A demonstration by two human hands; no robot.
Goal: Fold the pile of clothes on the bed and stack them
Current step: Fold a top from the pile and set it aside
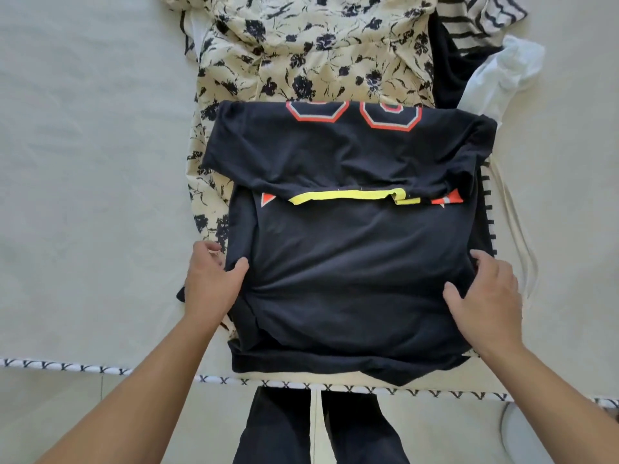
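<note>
A dark navy shirt (348,262) lies partly folded on the pale bed (83,162), close to the bed's near edge, which is trimmed with a band of small dark crosses (402,392). The shirt's far part is folded toward the person, so a yellow collar band (345,196) runs across its middle, and the bottoms of two large orange-outlined numbers (351,115) show along the far fold. The left hand (212,279) holds the shirt's left edge, with the thumb lying on top of the fabric and the fingers curled down beside or under the edge; how far they reach under cannot be told. The right hand (485,296) grips the right edge in the same way, thumb on top of the cloth and fingers bent over the side, their tips hidden in the fold. Beneath and beyond the shirt lies a cream garment with a dark flower print (318,55), spread toward the far side of the bed. To the right of it sit a dark and white striped garment (475,25) and a white piece of clothing (502,72), partly bunched together. A striped edge (487,209) also peeks out just beside the shirt's right side. Below the bed edge the person's dark trousers (284,430) are visible.
</note>
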